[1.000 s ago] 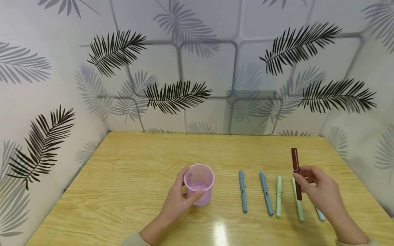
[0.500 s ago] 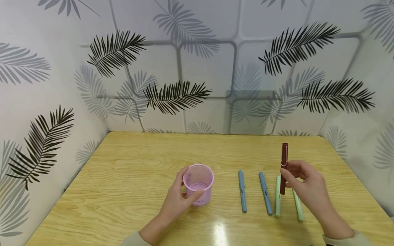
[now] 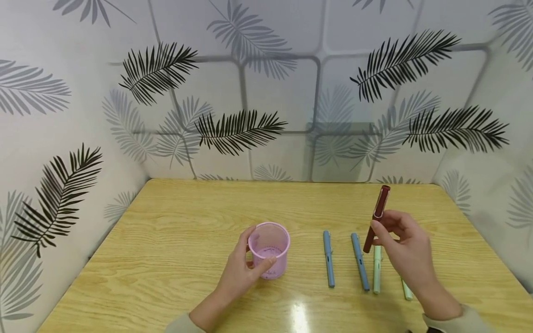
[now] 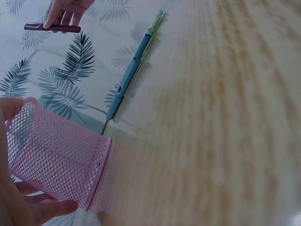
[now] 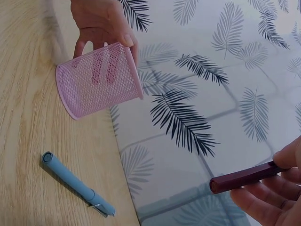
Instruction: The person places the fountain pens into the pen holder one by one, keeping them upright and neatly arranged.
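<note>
1. Left hand (image 3: 241,270), lower centre-left of the head view, curls its thumb and fingers round a pink wire-mesh cup (image 3: 269,249) standing on the pale wooden tabletop (image 3: 175,240). The head view shows the cup upright with its open mouth up. The left wrist view adds what the head view blurs: the diamond mesh of the cup wall (image 4: 56,155) and a thumb tip (image 4: 51,209) pressed to it.
2. Right of the cup in the head view lie two blue plastic pens (image 3: 328,259) (image 3: 360,261), side by side but apart. A pale green pen (image 3: 376,270) follows, and another pale green pen (image 3: 406,291) shows only its lower end under the right wrist. The right wrist view shows just one blue pen (image 5: 75,183), with the cup (image 5: 99,80) and the left hand's fingers (image 5: 101,21) beyond it.
3. Right hand (image 3: 401,249), centre-right of the head view, pinches a dark red capped pen (image 3: 376,217) between thumb and fingertips. The pen is lifted off the table, tilted, its top end leaning right, above the gap between the second blue pen and the green one.
4. Bare tabletop lies open behind the cup and the pens up to the leaf-patterned wall (image 3: 283,92), and between the cup and the table's left edge.
</note>
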`<state>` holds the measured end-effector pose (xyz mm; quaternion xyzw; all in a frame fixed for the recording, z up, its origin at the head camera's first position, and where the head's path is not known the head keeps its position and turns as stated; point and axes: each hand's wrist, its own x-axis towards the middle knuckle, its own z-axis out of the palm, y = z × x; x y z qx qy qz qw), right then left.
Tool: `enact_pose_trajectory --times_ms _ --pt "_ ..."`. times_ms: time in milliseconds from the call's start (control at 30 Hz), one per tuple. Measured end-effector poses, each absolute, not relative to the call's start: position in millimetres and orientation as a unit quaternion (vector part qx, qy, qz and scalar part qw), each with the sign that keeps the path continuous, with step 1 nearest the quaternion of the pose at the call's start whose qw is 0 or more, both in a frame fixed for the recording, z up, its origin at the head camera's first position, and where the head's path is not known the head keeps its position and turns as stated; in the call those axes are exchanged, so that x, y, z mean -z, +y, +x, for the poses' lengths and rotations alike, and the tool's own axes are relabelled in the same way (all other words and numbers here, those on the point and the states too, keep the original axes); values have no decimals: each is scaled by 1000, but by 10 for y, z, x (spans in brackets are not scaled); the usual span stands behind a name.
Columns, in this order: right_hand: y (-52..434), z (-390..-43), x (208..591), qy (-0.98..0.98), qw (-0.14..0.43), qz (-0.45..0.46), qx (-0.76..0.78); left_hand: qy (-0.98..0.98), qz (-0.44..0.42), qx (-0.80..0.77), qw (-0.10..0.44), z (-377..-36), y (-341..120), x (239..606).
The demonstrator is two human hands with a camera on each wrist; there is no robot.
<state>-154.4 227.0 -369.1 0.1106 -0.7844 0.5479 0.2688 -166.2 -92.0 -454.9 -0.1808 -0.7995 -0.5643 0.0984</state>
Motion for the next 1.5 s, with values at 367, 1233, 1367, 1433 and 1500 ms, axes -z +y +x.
enact_pose_trajectory --times_ms 367,1233,1367,1433,1500 --pt "2063 -1597 3596 -743 263 148 -597 -797 -179 569 94 -1650 -924 4553" --pt "1517 -1672 3554 -712 248 242 -611 -787 -179 584 86 -1483 -883 4215" --pt "1426 -1677 3573 -707 236 248 -618 -783 -177 590 82 -1486 -891 4229" --pt "1383 -1686 3578 -703 232 252 -623 -784 -175 590 83 -1485 -891 4222" --pt "1339 -1694 3582 -697 229 258 -629 -783 -176 590 85 -1488 -889 4219"
